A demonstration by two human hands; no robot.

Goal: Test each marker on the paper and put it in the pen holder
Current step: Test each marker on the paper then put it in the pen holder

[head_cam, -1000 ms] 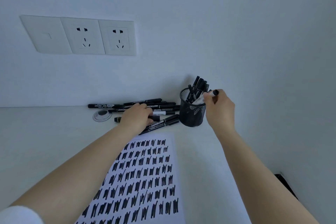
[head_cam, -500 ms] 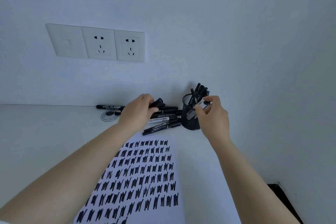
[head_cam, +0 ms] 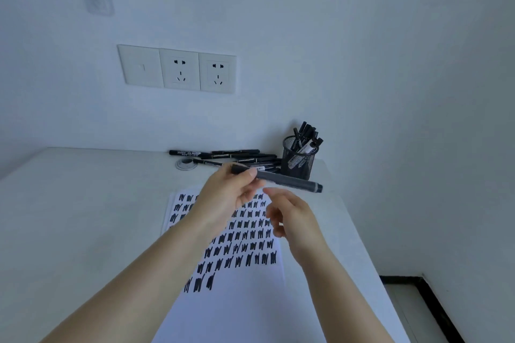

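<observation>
My left hand (head_cam: pixel 228 198) grips a black marker (head_cam: pixel 289 181) by its left part and holds it level above the paper, its capped end pointing right. Just below that marker, my right hand (head_cam: pixel 289 214) hovers with loosely spread fingers and holds nothing. The white paper (head_cam: pixel 239 301) lies on the table and is covered with rows of black test scribbles. A black mesh pen holder (head_cam: pixel 298 161) with several markers in it stands at the back right by the wall. A pile of black markers (head_cam: pixel 237 157) lies left of the holder along the wall.
The white table (head_cam: pixel 83 217) meets the wall at the back; its right edge drops to a floor with a dark strip (head_cam: pixel 434 312). A round cable grommet (head_cam: pixel 186 164) sits by the pile. Wall sockets (head_cam: pixel 178 69) hang above.
My left hand lifted a marker from the pile and brought it over the paper. My right hand left the pen holder empty and moved toward the marker. The camera tilted down.
</observation>
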